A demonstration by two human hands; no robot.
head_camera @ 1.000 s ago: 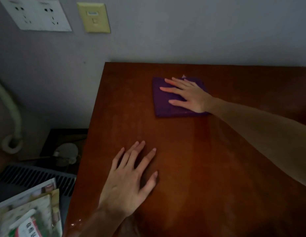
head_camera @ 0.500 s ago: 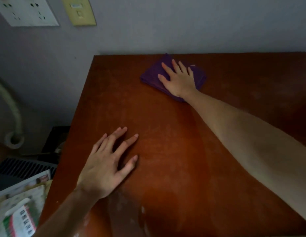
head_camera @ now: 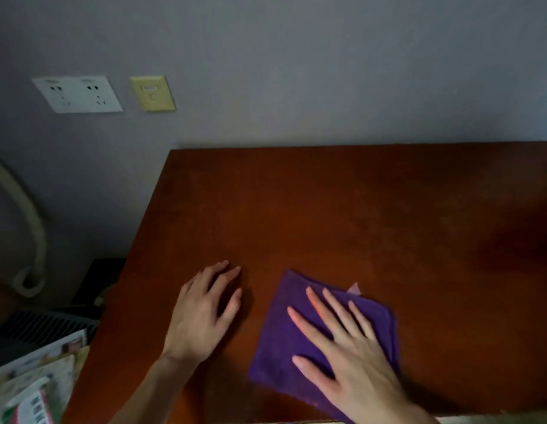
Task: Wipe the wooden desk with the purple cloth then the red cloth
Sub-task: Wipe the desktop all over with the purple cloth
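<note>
R hand [head_camera: 354,359] lies flat, palm down, on the purple cloth [head_camera: 281,347], fingers [head_camera: 319,307] spread wide and pointing up-left; grip is wide, pressing on the cloth, not pinching it. Cloth is folded to a rough square, turned at an angle, flat on the wooden bench [head_camera: 357,215], at the near edge, right of centre. A small pale tag [head_camera: 354,288] sticks out at its far edge, just past the fingertips. Cloth's near corner runs under the R wrist towards the bench front edge.

L hand [head_camera: 201,313] rests palm down on bare wood just left of the cloth, apart from it; fingers loosely together, slightly curled, grip wide and holding nothing. L forearm comes in from bottom left.

Bench top is reddish-brown, faint dull smears across the middle, far right part in shadow. Back edge meets a grey wall [head_camera: 327,71]. On the wall, upper left: white double socket plate [head_camera: 77,94] w/ a yellowish switch plate [head_camera: 152,93] just beside it.

Left of the bench, lower down: pale curved hose [head_camera: 33,228], dark grille [head_camera: 36,327], printed packets/papers [head_camera: 33,384] at bottom-left corner, blurred, text not readable. Light is dim overall.
</note>
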